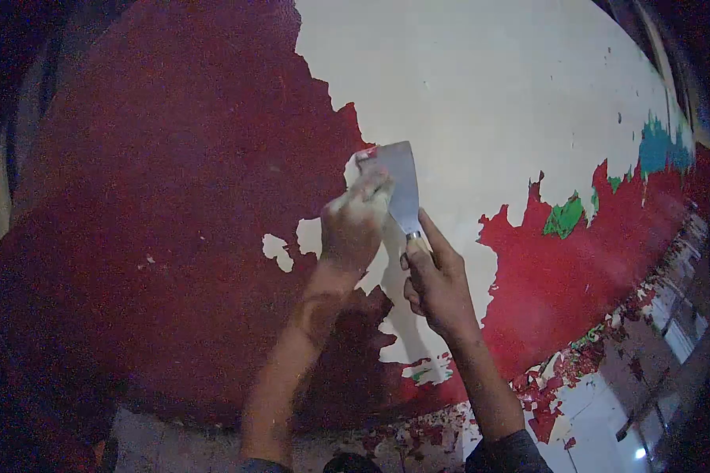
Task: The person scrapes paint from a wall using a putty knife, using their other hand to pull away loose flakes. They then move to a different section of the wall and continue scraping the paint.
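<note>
My right hand (438, 288) grips the pale handle of a paint scraper (403, 185), its thumb lying along the handle. The scraper's wide metal blade points up and away, its edge at the border between the red paint and the bare whitish surface. My left hand (355, 225), dusted pale and slightly blurred, is at the blade's left side with fingers bent together. Whatever its fingertips pinch or press is hidden. Around both hands spreads a large curved panel, with dark red paint (173, 197) on the left and a scraped whitish area (481, 102) above and right.
Brighter red paint (560, 276) with ragged edges stays on the panel's right, beside a green patch (564, 216) and a blue patch (661, 148). Paint flakes (548, 394) litter the tiled floor (599, 414) along the panel's lower right rim.
</note>
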Tool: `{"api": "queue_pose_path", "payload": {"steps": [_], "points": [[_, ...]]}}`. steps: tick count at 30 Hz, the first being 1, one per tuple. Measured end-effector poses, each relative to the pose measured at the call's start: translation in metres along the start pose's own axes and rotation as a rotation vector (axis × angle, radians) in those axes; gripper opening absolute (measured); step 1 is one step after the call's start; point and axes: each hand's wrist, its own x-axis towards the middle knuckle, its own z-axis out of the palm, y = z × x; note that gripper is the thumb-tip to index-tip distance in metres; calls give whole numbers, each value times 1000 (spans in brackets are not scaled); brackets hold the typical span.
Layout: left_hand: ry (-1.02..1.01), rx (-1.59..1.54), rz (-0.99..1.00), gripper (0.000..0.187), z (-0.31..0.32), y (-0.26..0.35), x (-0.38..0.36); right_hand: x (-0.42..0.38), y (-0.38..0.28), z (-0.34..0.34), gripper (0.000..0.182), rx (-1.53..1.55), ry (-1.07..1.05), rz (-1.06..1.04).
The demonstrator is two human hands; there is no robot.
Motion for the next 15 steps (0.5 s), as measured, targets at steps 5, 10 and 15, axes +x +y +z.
{"api": "queue_pose_path", "payload": {"steps": [5, 10, 15], "points": [[-77, 37, -105, 32, 0, 8, -7, -3, 4, -3, 53, -12, 8, -2], [-14, -1, -73, 29, 7, 7, -6, 2, 11, -10, 53, -46, -13, 2], [45, 30, -59, 15, 0, -1, 19, 22, -2, 0, 53, -48, -1, -83]]}}
